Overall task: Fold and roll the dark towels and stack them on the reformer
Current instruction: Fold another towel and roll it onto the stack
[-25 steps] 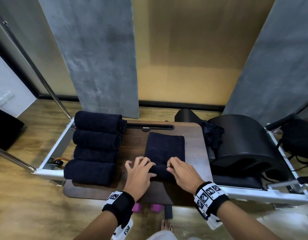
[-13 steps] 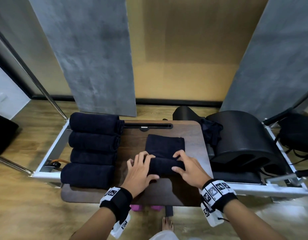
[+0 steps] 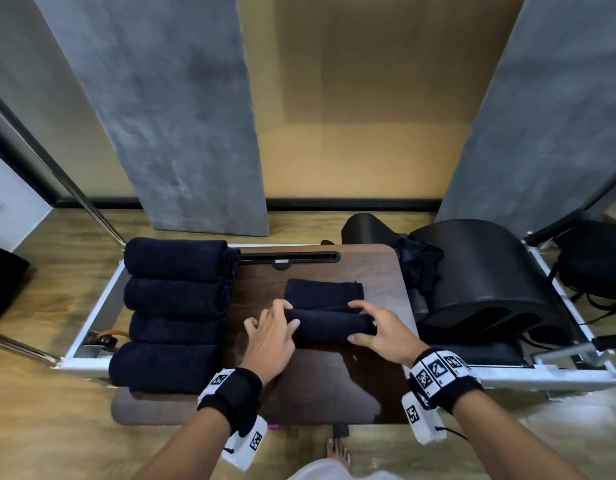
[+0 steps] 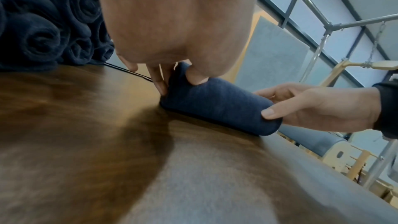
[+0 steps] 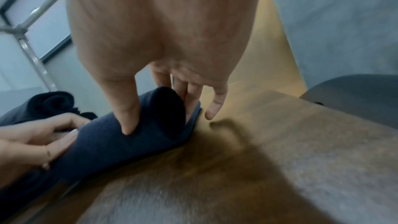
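- We're in a Pilates studio: white-framed reformer (image 3: 92,327), black arc barrel (image 3: 479,271) on it.
- Metal tower frame (image 4: 327,26) overhead, rolled dark towels (image 3: 175,299), wood floor (image 3: 40,427).

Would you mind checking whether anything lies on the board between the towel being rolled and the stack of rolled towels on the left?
Nothing visible does: only bare board separates the half-rolled towel from the rolled stack.

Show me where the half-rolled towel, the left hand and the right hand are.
half-rolled towel (image 3: 329,325), head view, middle of the rolled part.
left hand (image 3: 270,336), head view, back of the hand.
right hand (image 3: 386,332), head view, back of the hand.
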The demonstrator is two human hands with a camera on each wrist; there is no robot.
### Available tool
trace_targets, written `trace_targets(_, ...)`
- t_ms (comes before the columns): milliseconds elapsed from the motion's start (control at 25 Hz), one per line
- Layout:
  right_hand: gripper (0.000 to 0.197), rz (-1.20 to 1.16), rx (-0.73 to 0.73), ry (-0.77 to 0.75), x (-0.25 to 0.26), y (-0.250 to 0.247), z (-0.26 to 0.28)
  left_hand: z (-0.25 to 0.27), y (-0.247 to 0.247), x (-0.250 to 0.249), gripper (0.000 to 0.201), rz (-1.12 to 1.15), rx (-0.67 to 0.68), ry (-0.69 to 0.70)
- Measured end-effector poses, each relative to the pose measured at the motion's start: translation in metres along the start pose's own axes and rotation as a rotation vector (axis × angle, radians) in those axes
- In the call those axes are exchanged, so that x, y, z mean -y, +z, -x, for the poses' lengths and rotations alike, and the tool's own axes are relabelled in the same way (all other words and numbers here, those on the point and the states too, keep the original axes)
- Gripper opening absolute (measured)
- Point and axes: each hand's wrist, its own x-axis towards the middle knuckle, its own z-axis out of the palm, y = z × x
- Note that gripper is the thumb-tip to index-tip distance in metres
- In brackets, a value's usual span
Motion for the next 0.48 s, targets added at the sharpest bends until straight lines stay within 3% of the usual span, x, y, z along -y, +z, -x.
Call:
trace_targets(80,0.048,-0.151,-0.043,0.065,-0.001,-0.005,-0.006,-0.010,0.000,-0.002,0.012,0.016,-0.023,-0.035)
trace_targets(240,0.024,-0.203,-0.140,0.115,-0.002,-0.005,-0.026,-0.030,0.003,-0.004,0.034,0.005,-0.060,-0.132)
trace_targets(480,0.052,-0.090,-0.329,0.143,-0.007,0.001,-0.038,-0.069,0.004,-0.014,0.048,-0.040,-0.053,-0.282)
